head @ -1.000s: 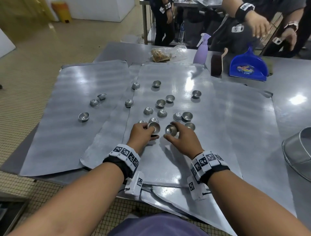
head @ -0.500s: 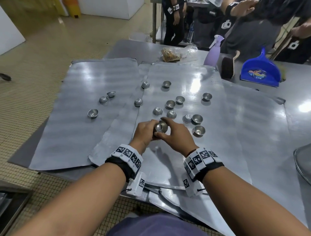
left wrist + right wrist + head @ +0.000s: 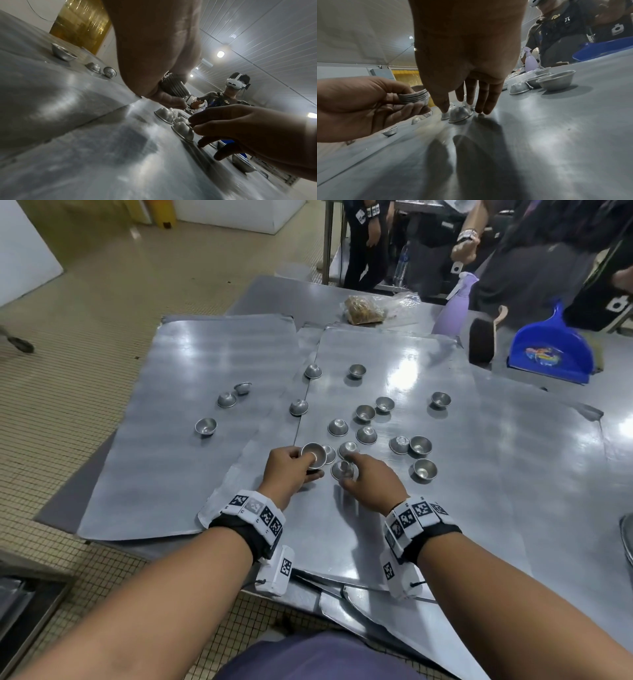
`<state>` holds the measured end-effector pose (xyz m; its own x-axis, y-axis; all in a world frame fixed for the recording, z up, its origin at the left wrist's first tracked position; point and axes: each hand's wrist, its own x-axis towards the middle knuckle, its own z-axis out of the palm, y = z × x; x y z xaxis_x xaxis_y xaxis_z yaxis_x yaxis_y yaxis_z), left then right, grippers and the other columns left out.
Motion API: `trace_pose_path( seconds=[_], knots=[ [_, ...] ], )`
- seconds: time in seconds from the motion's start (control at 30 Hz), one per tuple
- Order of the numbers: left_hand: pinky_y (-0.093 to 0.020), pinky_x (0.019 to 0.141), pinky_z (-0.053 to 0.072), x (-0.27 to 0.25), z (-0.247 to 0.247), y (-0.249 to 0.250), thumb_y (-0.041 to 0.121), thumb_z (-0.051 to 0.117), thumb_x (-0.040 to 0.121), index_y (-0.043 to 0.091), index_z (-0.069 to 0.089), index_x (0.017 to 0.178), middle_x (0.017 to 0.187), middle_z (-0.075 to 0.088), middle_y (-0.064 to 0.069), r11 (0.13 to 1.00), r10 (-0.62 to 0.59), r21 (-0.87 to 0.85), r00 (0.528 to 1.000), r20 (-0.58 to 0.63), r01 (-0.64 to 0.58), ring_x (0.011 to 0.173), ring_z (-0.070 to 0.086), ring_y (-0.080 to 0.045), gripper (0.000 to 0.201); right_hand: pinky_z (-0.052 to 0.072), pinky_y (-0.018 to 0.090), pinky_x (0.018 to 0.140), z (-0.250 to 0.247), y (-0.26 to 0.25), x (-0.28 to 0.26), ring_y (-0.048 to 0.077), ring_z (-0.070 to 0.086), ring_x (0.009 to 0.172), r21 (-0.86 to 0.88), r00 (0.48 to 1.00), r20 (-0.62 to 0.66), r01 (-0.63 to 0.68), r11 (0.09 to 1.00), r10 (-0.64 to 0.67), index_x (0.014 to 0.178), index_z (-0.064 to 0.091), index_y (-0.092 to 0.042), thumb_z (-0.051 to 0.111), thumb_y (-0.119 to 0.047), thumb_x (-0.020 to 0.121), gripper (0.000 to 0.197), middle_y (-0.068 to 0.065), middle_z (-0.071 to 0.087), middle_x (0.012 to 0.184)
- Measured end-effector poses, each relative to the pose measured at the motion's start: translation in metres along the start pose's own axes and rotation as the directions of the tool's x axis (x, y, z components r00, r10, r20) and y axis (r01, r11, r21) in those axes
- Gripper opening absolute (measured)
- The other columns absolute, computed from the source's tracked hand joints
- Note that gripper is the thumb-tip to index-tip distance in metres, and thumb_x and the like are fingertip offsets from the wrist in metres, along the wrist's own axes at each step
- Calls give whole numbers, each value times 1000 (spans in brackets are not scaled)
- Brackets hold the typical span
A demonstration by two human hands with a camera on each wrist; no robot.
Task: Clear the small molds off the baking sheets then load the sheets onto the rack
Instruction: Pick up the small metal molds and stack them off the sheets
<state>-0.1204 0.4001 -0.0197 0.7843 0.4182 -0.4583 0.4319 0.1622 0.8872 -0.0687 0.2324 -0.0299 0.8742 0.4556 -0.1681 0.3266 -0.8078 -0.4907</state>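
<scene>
My left hand (image 3: pixel 306 465) grips a stack of nested small metal molds (image 3: pixel 313 454), mouth up, just above the middle baking sheet (image 3: pixel 445 491). The right wrist view shows the stack (image 3: pixel 414 97) pinched between thumb and fingers. My right hand (image 3: pixel 344 475) is lowered over one upturned mold (image 3: pixel 340 470) that stands on the sheet. Its fairly straight fingers (image 3: pixel 482 102) and thumb stand around that mold (image 3: pixel 460 115), with the tips touching the sheet. Several loose molds (image 3: pixel 421 446) lie scattered on this sheet and on the left sheet (image 3: pixel 164 460).
Behind the sheets are a bag of crumbs (image 3: pixel 363 310), a lilac spray bottle (image 3: pixel 451 314), a brush (image 3: pixel 481 342) and a blue dustpan (image 3: pixel 551 352). A large metal bowl (image 3: pixel 627 537) shows at the right edge. People stand across the table.
Half a second ago my right hand was at the stack in my left hand. It has since drawn away and come down over an upturned mold on the sheet.
</scene>
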Motion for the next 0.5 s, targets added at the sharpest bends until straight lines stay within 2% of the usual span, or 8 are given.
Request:
trace_pose_path(
  seconds=[0.13, 0.23, 0.33, 0.4, 0.47, 0.5],
  knots=[
    [-52, 81, 60, -3, -4, 1, 7, 59, 92, -6, 67, 106, 83, 72, -12, 1000, 6, 15, 1000, 12, -7, 75, 79, -25, 21, 49, 38, 85, 8, -4, 6, 33, 58, 110, -76, 999, 47, 7, 997, -4, 130, 52, -27, 64, -30, 84, 48, 6, 58, 126],
    [-52, 82, 60, -5, -6, 1, 6, 58, 93, -4, 68, 105, 82, 72, -10, 999, 7, 35, 1000, 28, -8, 75, 79, -25, 19, 48, 38, 87, 12, -4, 9, 34, 56, 110, -71, 999, 33, -26, 997, 29, 125, 55, -25, 62, -26, 85, 41, 8, 56, 126],
    [-45, 75, 61, -6, -4, 2, 7, 58, 92, -6, 67, 107, 82, 71, -9, 999, 4, 54, 999, 40, -6, 75, 79, -25, 21, 44, 36, 83, 14, -3, 7, 35, 56, 105, -49, 998, 21, -63, 997, 64, 123, 52, -19, 59, -22, 87, 37, 11, 57, 118],
    [-42, 73, 59, -7, -1, 3, 7, 58, 93, -7, 66, 108, 83, 71, -9, 998, 8, 66, 999, 50, -12, 76, 79, -25, 22, 44, 38, 82, 12, -1, 2, 36, 57, 103, -35, 997, 2, -73, 997, 73, 130, 49, -18, 56, -20, 90, 41, 13, 56, 116],
    [-47, 76, 60, -8, 3, 4, 8, 58, 93, -7, 66, 107, 84, 71, -11, 997, 12, 73, 998, 63, -17, 77, 79, -25, 22, 47, 41, 84, 12, 3, -3, 39, 58, 100, -25, 996, 7, -86, 996, 87, 135, 48, -18, 55, -21, 91, 44, 14, 53, 116],
    [-51, 79, 61, -9, 5, 5, 8, 58, 93, -7, 66, 106, 84, 71, -11, 997, 14, 75, 998, 69, -19, 77, 79, -25, 21, 48, 41, 84, 11, 5, -5, 40, 59, 98, -30, 994, 16, -104, 994, 105, 130, 52, -17, 55, -22, 92, 39, 13, 50, 116]
  ],
)
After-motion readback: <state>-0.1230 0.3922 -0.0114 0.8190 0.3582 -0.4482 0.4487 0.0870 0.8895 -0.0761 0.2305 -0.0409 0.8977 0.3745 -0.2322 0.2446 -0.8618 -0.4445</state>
